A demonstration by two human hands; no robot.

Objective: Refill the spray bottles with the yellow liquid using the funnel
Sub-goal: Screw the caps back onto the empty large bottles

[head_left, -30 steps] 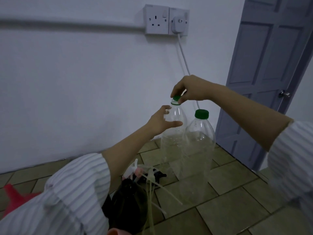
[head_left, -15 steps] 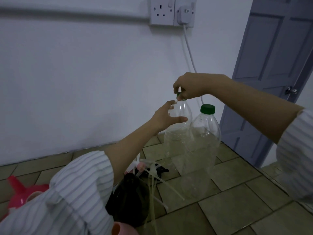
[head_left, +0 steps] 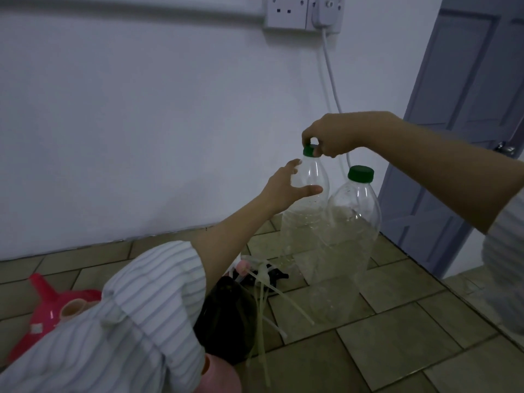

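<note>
Two large clear plastic bottles with green caps stand together on the tiled floor; a little yellowish liquid shows low inside them. My right hand (head_left: pixel 331 137) pinches the green cap (head_left: pixel 308 151) of the farther bottle (head_left: pixel 309 205) from above. My left hand (head_left: pixel 286 185) wraps that bottle's shoulder, thumb in front and fingers behind. The nearer bottle (head_left: pixel 351 228) stands untouched with its cap (head_left: pixel 360 173) on. A red funnel (head_left: pixel 42 313) lies on the floor at the lower left, partly hidden by my sleeve.
Loose spray heads with long dip tubes (head_left: pixel 255 273) lie on the tiles below my left arm. A dark bottle (head_left: pixel 226 316) and pink bottle mouths (head_left: pixel 71 309) sit near me. The white wall with a socket (head_left: pixel 303 9) and hanging cable is behind; a grey door (head_left: pixel 467 137) stands right.
My right hand's fingers have shifted around the green cap and the cap sits lower on the neck. My left hand stays at the bottle's shoulder. The view has tilted slightly.
</note>
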